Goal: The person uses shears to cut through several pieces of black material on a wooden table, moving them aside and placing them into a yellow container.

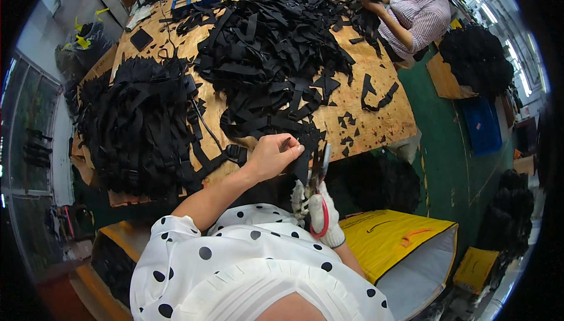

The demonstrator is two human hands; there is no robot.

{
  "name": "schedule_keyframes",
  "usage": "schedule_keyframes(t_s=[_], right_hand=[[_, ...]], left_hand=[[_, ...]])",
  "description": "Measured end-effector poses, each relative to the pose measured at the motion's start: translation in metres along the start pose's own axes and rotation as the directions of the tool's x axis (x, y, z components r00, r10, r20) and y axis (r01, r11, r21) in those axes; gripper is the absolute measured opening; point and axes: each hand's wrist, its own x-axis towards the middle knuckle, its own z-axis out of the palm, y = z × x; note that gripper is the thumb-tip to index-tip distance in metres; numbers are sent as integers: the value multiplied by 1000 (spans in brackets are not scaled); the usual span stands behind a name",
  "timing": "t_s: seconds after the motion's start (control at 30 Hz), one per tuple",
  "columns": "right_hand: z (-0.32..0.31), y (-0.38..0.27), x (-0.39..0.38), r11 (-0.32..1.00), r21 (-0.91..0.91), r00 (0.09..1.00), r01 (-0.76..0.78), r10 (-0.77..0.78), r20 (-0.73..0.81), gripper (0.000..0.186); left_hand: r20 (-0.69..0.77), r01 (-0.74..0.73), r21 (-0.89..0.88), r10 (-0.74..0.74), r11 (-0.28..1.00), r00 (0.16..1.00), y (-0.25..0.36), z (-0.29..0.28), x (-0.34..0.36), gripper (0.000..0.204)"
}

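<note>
My bare left hand (273, 155) is closed at the table's near edge, thumb and fingers pinching a black webbing strap (302, 167). The strap's end hangs down beside the blades of a pair of scissors (326, 159). My right hand (329, 218), in a white knitted glove, grips the scissors by their red handles, blades pointing up and away from me. Whether the blades touch the strap I cannot tell. A black plastic buckle (237, 154) on a strap lies just left of my left hand. Small black offcuts (348, 120) are scattered on the wood to the right.
A large heap of black straps (276, 39) covers the middle of the wooden table (382, 103). Another strap pile (138, 127) stands at the left. A co-worker in a striped shirt (414, 12) handles straps at the far right. A yellow bag (405, 233) gapes beside my right arm.
</note>
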Motion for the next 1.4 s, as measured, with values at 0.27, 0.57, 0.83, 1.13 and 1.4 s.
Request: schedule_keyframes(t_s=[0.27,0.57,0.83,1.13,1.4], right_hand=[[-1,-2,6,984,-153,993,93,-80,87,67],[-1,-5,9,999,-38,994,-4,8,110,58],[3,10,8,997,74,993,6,-15,120,51],[6,-3,2,944,316,983,-98,43,176,40],[3,13,13,941,-149,953,304,-303,32,42]], left_hand=[[-57,-25,103,31,994,998,5,3,-4,18],[-46,-35,141,42,989,998,9,8,-6,19],[-65,-53,124,61,991,996,2,7,-5,20],[8,24,53,-25,998,1000,-9,4,-1,21],[95,35,45,-39,998,995,-9,5,0,20]])
